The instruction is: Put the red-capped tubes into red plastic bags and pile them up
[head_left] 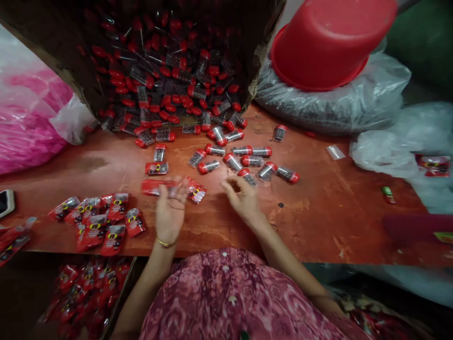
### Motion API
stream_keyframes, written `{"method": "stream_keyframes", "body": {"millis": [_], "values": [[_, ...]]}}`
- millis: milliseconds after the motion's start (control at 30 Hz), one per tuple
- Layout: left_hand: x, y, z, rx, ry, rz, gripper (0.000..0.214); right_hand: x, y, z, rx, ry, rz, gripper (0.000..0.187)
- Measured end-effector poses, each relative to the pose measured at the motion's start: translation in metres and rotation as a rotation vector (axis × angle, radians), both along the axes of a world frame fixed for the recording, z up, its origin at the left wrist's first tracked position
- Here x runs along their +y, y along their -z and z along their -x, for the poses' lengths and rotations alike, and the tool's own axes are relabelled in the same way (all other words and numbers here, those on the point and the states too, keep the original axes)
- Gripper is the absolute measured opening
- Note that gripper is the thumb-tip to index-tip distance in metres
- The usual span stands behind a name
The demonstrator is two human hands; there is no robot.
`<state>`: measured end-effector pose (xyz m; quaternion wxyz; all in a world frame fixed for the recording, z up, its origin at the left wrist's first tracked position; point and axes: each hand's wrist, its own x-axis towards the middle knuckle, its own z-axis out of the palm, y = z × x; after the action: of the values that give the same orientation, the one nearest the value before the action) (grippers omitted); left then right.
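Evidently, left fingers (180,194) spread beside a blurred, unreadable red packet (152,187), right fingers (243,185) half-curled.

From where I stand, the cardboard box (53,42) is matt, its edge rough. Right of the box: upturned tub (325,47), smooth plastic, soft sheen; bag (382,89), wrinkled glossy film. In front of the box: capped tubes (253,161), clear shiny plastic; tabletop (318,203), grained wood, satin finish.
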<state>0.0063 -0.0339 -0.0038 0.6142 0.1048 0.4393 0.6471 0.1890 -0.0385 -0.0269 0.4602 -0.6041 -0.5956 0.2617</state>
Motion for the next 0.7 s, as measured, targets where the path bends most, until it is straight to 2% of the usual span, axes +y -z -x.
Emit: {"method": "stream_keyframes", "body": {"millis": [67,133,167,233,333,400,433,500,567,700], "values": [[0.005,0.001,0.023,0.023,-0.275,-0.052,0.042,0.003,0.005,-0.023,-0.348,0.148,-0.028,0.027],[0.005,0.002,0.035,0.054,-0.332,-0.06,0.056,0.005,0.015,-0.04,-0.577,0.189,0.02,0.03],[0.004,0.003,0.035,0.107,-0.294,-0.032,0.059,0.006,0.021,-0.044,-0.644,0.181,0.038,0.032],[0.002,0.007,0.026,0.348,-0.124,0.036,0.055,0.006,0.032,-0.045,-0.697,0.134,0.025,0.033],[0.003,0.014,0.007,0.998,0.177,-0.037,0.042,0.004,0.042,-0.039,-0.683,0.075,-0.057,0.035],[0.007,0.018,0.002,1.369,0.304,-0.114,0.034,0.003,0.046,-0.036,-0.672,0.062,-0.085,0.037],[0.01,0.02,0.002,1.488,0.344,-0.125,0.029,0.003,0.047,-0.036,-0.668,0.061,-0.089,0.037],[0.016,0.024,0.004,1.608,0.401,-0.105,0.019,0.003,0.048,-0.036,-0.656,0.065,-0.091,0.038],[0.02,0.026,0.007,1.64,0.426,-0.074,0.015,0.004,0.047,-0.038,-0.643,0.075,-0.096,0.037],[0.02,0.028,0.007,1.637,0.354,-0.09,0.017,0.002,0.035,-0.034,-0.557,0.124,-0.16,0.03]]}}
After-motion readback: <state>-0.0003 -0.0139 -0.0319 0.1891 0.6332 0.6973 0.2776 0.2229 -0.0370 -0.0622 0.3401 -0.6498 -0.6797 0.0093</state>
